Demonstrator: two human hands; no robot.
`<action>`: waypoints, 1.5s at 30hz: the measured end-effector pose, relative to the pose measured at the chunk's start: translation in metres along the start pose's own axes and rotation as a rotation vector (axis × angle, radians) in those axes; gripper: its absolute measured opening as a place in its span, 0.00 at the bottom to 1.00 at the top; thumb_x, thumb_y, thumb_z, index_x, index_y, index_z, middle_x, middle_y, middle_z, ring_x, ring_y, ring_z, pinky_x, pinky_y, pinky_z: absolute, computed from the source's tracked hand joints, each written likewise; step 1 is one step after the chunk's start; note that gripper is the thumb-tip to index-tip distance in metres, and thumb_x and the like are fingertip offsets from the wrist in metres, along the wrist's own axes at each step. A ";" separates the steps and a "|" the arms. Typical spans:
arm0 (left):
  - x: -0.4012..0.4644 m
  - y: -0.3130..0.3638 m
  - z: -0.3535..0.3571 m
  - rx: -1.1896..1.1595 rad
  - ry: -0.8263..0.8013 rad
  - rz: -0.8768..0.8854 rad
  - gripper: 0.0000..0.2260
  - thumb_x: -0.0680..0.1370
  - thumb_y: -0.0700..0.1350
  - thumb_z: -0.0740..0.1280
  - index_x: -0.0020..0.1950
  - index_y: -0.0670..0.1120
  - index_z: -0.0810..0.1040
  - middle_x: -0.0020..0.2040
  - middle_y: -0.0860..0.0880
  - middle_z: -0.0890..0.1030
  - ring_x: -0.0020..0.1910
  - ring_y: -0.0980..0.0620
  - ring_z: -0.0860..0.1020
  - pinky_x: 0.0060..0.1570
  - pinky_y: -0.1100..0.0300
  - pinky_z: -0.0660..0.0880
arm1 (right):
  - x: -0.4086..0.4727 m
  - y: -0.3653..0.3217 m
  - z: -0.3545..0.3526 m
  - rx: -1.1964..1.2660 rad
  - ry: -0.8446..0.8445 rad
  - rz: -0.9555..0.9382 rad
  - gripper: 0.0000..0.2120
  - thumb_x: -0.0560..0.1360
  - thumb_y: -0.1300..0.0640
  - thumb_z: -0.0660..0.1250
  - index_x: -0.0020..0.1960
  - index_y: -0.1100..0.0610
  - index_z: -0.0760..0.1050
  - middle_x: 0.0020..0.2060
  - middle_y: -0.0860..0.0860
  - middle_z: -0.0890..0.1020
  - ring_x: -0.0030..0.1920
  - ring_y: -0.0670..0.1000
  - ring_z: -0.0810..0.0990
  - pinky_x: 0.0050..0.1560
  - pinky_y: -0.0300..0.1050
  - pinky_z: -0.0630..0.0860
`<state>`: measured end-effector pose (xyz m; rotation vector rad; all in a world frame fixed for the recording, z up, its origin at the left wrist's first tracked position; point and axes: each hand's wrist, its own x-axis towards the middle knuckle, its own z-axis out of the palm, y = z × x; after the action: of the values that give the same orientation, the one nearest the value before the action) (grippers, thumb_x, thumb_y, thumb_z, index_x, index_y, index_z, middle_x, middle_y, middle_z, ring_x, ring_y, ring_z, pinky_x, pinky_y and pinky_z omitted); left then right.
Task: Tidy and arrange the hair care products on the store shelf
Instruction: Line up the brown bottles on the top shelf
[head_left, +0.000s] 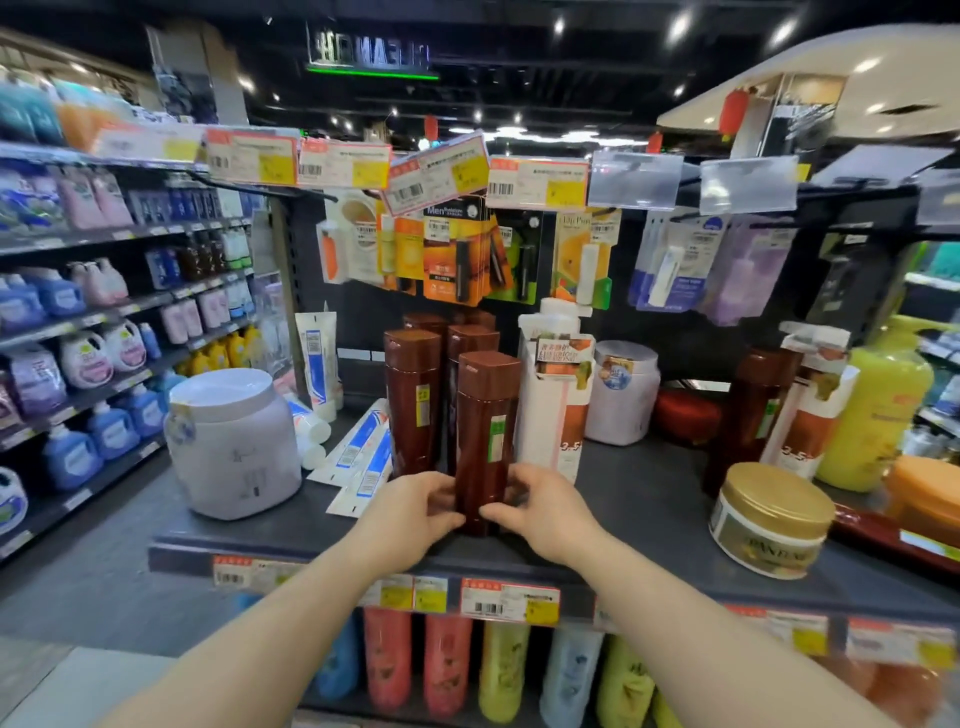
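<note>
Brown bottle standing upright at shelf front | I'm gripping its base with left hand and right hand | I'm sliding it straight back, keeping it vertical, label forward.

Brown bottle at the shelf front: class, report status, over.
Both hands, left and right, grip the brown bottle low, upright. More brown bottles close behind; white pack beside.

Small round white ceiling spotlights are lighting the store brightly from overhead against a dark ceiling. Glare is washing out the clear plastic price-tag holders. Wide-angle distortion is bending the grey metal shelf edges, and the periphery is blurring noticeably.
</note>
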<state>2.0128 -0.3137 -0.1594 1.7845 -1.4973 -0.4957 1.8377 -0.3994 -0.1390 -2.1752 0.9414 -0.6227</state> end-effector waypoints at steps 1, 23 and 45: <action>0.000 0.000 0.000 0.011 0.018 -0.009 0.15 0.71 0.42 0.74 0.57 0.51 0.80 0.47 0.55 0.85 0.48 0.59 0.82 0.57 0.52 0.77 | 0.000 -0.001 0.002 0.000 0.007 -0.003 0.15 0.72 0.54 0.73 0.58 0.52 0.77 0.42 0.42 0.80 0.42 0.42 0.78 0.47 0.37 0.73; -0.001 0.014 -0.001 0.191 0.137 -0.101 0.17 0.73 0.53 0.72 0.60 0.53 0.76 0.47 0.58 0.79 0.50 0.57 0.78 0.51 0.59 0.75 | 0.011 -0.009 0.010 -0.085 0.003 -0.018 0.19 0.75 0.51 0.70 0.65 0.50 0.73 0.57 0.47 0.81 0.56 0.48 0.79 0.56 0.41 0.74; -0.040 0.088 0.026 0.562 0.097 0.129 0.22 0.76 0.63 0.59 0.62 0.52 0.79 0.58 0.51 0.81 0.59 0.49 0.77 0.58 0.54 0.72 | -0.051 0.013 -0.059 -0.594 0.135 -0.112 0.25 0.76 0.42 0.64 0.70 0.49 0.70 0.66 0.50 0.75 0.67 0.56 0.69 0.66 0.52 0.68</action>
<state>1.9265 -0.2870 -0.1174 2.0687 -1.7842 0.0929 1.7618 -0.3899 -0.1182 -2.7507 1.1955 -0.6007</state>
